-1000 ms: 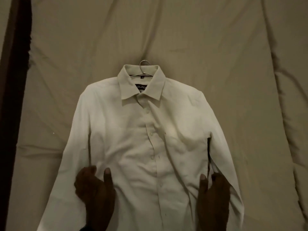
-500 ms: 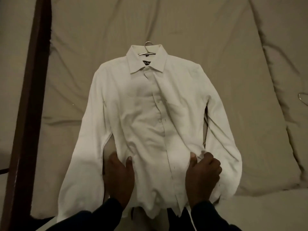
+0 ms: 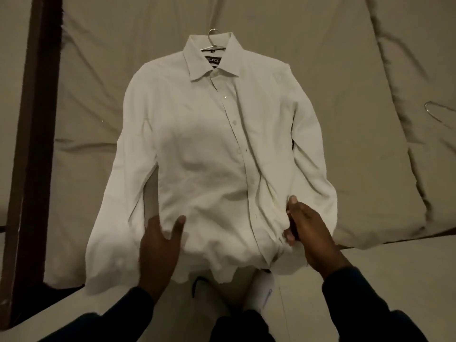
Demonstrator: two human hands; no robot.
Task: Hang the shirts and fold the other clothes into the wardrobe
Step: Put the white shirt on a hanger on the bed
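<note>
A white long-sleeved shirt (image 3: 209,144) lies face up on the beige bed sheet (image 3: 345,70), buttoned, with its collar at the far end. The hook of a wire hanger (image 3: 211,35) sticks out of the collar. My left hand (image 3: 160,243) holds the lower left side of the shirt's body, thumb on top of the cloth. My right hand (image 3: 306,230) grips the lower right side, its fingers curled into bunched fabric. The hem hangs crumpled over the near edge of the bed.
A dark wooden bed post (image 3: 32,144) runs down the left side. A second wire hanger (image 3: 434,112) lies on the sheet at the far right. A thick fold of bedding (image 3: 407,169) rises on the right. A white paper tag (image 3: 265,292) lies below the hem.
The view has pulled back from the bed. Both hands have slid the shirt's lower half toward me, and the hem has bunched up over the bed's edge.
</note>
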